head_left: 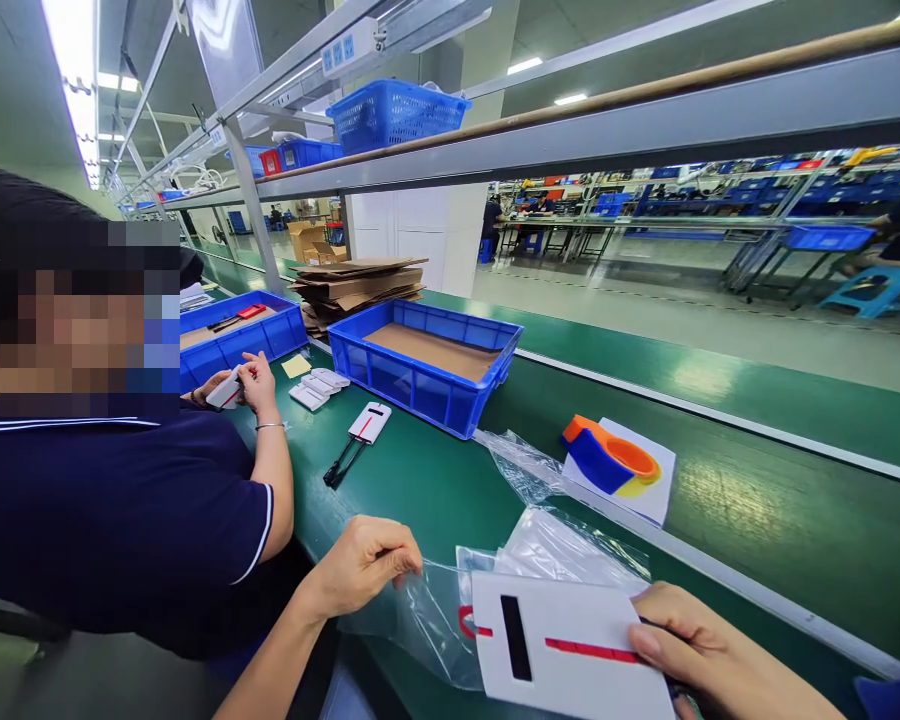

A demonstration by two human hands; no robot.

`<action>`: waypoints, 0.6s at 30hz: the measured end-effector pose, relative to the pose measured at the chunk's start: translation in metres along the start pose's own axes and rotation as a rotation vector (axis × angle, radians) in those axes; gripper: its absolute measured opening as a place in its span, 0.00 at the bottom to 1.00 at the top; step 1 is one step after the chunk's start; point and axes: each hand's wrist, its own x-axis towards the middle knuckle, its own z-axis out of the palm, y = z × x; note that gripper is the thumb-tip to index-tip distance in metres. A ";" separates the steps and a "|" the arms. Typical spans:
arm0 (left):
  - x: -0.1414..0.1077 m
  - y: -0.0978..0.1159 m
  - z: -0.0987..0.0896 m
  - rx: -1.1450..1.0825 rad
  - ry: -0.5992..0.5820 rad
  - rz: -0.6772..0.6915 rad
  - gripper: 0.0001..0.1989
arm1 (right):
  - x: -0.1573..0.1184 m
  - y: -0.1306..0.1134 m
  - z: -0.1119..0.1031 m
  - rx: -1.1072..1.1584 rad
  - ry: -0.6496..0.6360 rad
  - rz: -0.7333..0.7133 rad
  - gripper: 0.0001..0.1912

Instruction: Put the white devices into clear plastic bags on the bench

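Note:
My left hand [371,565] pinches the edge of a clear plastic bag [431,610] at the lower middle. In my right hand [709,640] is a flat white piece [562,675] with a black slot and a red line, thumb on top. Its left end, where a small red loop shows, meets the bag; whether it is inside the mouth I cannot tell. Behind it lies a stack of clear bags [562,550] on the green table. Farther off, a similar white piece with black prongs [370,423] lies flat.
A blue bin [487,405] stands behind, near stacked cardboard [367,285] and white pieces [319,388]. An orange and blue tape dispenser [596,460] rests on a white pad at the right. At the left, a co-worker [120,500] holds a white piece.

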 end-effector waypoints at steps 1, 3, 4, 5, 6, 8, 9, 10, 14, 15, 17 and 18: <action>0.000 0.000 0.000 0.007 0.002 0.008 0.29 | 0.000 -0.001 0.001 0.007 0.009 0.017 0.42; 0.000 -0.001 0.000 0.018 0.009 0.018 0.29 | 0.001 -0.003 0.003 0.005 0.005 0.043 0.43; 0.000 -0.001 0.000 0.022 0.012 0.022 0.29 | 0.001 -0.003 0.003 0.005 0.000 0.053 0.43; -0.001 -0.001 0.000 0.025 0.013 0.026 0.29 | 0.002 -0.003 0.003 0.011 -0.006 0.062 0.43; -0.001 -0.002 -0.001 0.025 0.014 0.029 0.29 | 0.003 -0.001 0.002 0.020 -0.013 0.068 0.43; -0.002 -0.004 -0.002 0.020 0.013 0.029 0.29 | 0.005 0.005 -0.002 0.036 -0.022 0.063 0.42; -0.002 -0.005 -0.002 0.014 0.015 0.025 0.29 | 0.007 0.010 -0.005 0.044 -0.026 0.054 0.42; -0.003 -0.005 -0.002 0.006 0.020 0.016 0.29 | 0.010 0.015 -0.007 0.057 -0.033 0.052 0.42; -0.003 -0.007 0.000 -0.013 0.074 -0.001 0.30 | 0.023 0.029 -0.008 0.167 -0.012 0.120 0.39; -0.003 -0.007 0.001 -0.011 0.089 0.004 0.29 | 0.026 0.029 -0.004 0.194 0.025 0.115 0.36; -0.002 -0.006 0.006 0.010 0.110 0.028 0.29 | 0.031 0.023 0.011 0.228 0.112 0.030 0.28; -0.001 -0.005 0.009 0.030 0.116 0.044 0.29 | 0.033 0.019 0.021 0.233 0.134 -0.033 0.25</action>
